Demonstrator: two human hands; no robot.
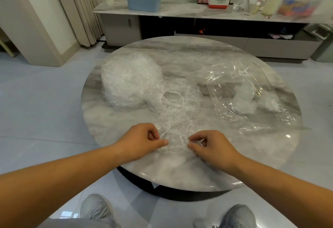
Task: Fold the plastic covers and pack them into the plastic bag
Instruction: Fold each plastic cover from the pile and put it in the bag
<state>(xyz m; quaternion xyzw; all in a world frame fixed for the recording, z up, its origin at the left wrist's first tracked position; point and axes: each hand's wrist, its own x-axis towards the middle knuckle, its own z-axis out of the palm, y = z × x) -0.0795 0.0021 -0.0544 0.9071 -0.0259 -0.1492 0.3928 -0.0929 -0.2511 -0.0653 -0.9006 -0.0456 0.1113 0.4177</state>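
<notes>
A crumpled plastic cover lies near the front edge of the round marble desk, right between the two hands. The left hand pinches its left edge with thumb and forefinger, and the right hand pinches its right edge. Farther back, a stack of covers sits to the left and the clear plastic bag lies to the right.

Your left hand and right hand are bare, as are your left forearm and right forearm, uncovered all the way to the picture's edges. The thumbnail on your left hand is cut short. You wear grey sneakers: the left shoe has pale grey laces, and the right shoe looks slightly darker. A grey garment covers your leg at the bottom edge.
</notes>
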